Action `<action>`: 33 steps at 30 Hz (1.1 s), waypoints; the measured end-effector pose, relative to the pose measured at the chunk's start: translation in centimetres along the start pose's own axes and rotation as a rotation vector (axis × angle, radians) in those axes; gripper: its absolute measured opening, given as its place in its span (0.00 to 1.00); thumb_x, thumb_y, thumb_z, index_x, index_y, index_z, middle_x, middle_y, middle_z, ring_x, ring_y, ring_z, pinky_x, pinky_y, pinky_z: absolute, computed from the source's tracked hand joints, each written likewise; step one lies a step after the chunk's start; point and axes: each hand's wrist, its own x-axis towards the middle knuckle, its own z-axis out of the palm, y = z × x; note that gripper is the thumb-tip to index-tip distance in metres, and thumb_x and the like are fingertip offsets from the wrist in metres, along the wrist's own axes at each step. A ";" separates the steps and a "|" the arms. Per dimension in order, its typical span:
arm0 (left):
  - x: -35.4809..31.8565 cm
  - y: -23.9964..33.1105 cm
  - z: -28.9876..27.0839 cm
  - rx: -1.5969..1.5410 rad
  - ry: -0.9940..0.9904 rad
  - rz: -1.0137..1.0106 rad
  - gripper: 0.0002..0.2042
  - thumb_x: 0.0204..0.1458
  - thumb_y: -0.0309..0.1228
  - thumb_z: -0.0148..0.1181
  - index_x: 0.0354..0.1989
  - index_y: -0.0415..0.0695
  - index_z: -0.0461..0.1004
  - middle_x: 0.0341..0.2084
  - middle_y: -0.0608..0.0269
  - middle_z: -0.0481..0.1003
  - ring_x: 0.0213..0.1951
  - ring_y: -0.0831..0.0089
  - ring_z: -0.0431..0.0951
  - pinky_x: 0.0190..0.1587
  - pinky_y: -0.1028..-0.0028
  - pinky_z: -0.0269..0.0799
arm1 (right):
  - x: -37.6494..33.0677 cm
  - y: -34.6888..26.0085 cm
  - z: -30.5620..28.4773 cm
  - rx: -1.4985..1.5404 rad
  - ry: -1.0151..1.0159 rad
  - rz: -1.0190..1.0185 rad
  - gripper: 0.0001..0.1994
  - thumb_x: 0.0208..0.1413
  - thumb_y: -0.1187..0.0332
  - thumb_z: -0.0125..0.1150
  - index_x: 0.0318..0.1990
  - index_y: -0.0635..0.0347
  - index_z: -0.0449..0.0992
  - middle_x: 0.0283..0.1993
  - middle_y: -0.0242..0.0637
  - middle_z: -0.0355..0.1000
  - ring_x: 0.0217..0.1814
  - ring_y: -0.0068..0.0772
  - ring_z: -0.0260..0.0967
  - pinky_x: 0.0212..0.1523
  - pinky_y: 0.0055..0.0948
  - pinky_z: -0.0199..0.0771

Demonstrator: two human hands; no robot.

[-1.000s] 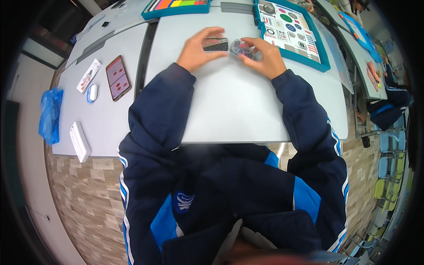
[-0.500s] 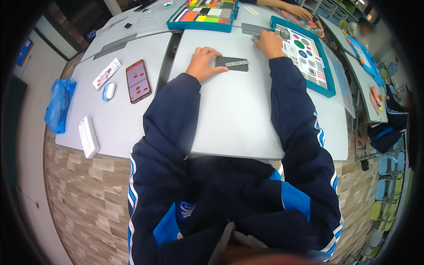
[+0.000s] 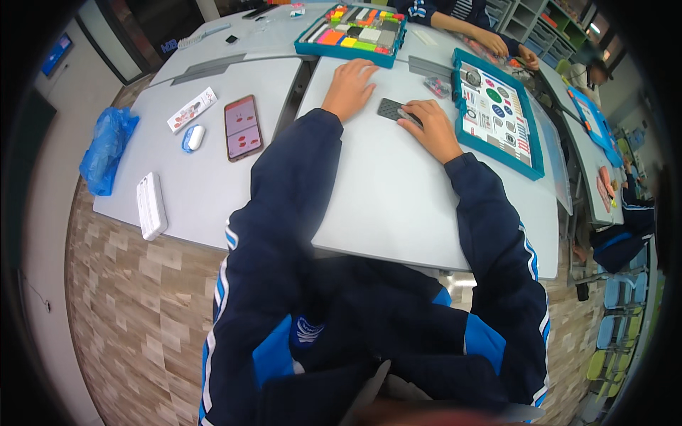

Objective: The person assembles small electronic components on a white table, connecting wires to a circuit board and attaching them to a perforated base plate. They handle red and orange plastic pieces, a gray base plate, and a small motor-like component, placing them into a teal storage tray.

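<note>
On the table before me lies a dark grey studded building plate (image 3: 389,108), its right part covered by my right hand (image 3: 432,129). The thumb and fingers of that hand are closed around a light grey beam (image 3: 405,115) on the plate, mostly hidden by the fingers. My left hand (image 3: 350,89) is held out to the left of the plate with its fingers apart and nothing in them. Its fingertips are close to the front edge of a teal tray (image 3: 334,52) of colourful building pieces. Beyond my right hand lies a small clear bag of parts (image 3: 437,87).
A teal box with a printed parts sheet (image 3: 463,129) stands at the right. To the left are a phone (image 3: 243,128), a white-and-blue case (image 3: 192,138), a narrow card box (image 3: 192,110), a white power bank (image 3: 150,206) and a blue plastic bag (image 3: 106,153). Another person's hands (image 3: 490,42) work across the table.
My right hand has come back from the table's far side to the plate and beam. My left hand has let go of the plate and moved away toward the tray. The view has shifted.
</note>
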 end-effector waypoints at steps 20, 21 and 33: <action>4.0 -3.0 3.4 0.280 -0.020 0.021 0.20 0.57 0.36 0.64 0.56 0.46 0.71 0.53 0.55 0.72 0.58 0.55 0.68 0.64 0.51 0.60 | 1.7 5.0 2.3 -0.549 0.187 0.160 0.12 0.56 0.62 0.65 0.45 0.53 0.81 0.52 0.33 0.74 0.56 0.41 0.65 0.50 0.43 0.63; 3.7 -3.0 3.0 0.293 -0.053 -0.007 0.18 0.57 0.37 0.64 0.54 0.47 0.72 0.51 0.55 0.72 0.56 0.54 0.69 0.62 0.52 0.62 | 1.8 5.1 2.4 -0.549 0.187 0.175 0.12 0.55 0.62 0.66 0.44 0.53 0.81 0.51 0.35 0.74 0.57 0.43 0.65 0.50 0.45 0.62; -0.6 -1.7 -5.7 0.291 -0.186 0.080 0.21 0.56 0.47 0.65 0.47 0.44 0.72 0.44 0.52 0.72 0.49 0.55 0.71 0.52 0.60 0.70 | 1.3 5.4 2.6 -0.547 0.140 0.230 0.11 0.56 0.62 0.64 0.44 0.54 0.80 0.50 0.35 0.74 0.57 0.42 0.64 0.50 0.46 0.61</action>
